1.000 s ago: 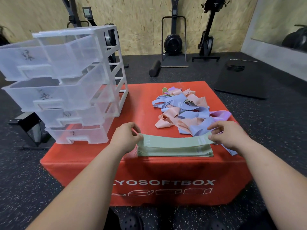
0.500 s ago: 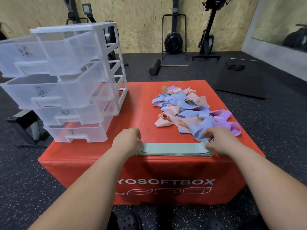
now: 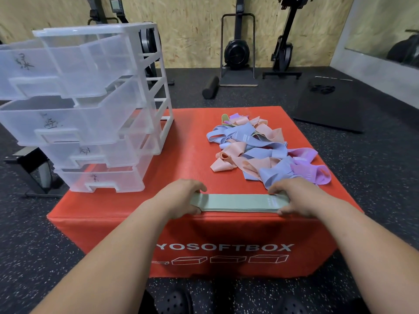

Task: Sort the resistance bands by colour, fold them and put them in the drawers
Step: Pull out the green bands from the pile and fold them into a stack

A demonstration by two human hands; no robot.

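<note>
Green band stack [image 3: 235, 202] lies flat at near edge of red soft box [image 3: 192, 143]. Left hand [image 3: 179, 198] clamps its left end, right hand [image 3: 297, 197] its right end, fingers curled over far side, thumbs near. Loose band pile [image 3: 260, 148] far right, drawer unit [image 3: 74, 109] far left.

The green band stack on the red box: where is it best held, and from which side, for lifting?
Grip its two short ends, one from each side. The green band stack is long, flat and layered, so pinching both ends likely keeps the layers together. The left hand and right hand hold those ends.
</note>
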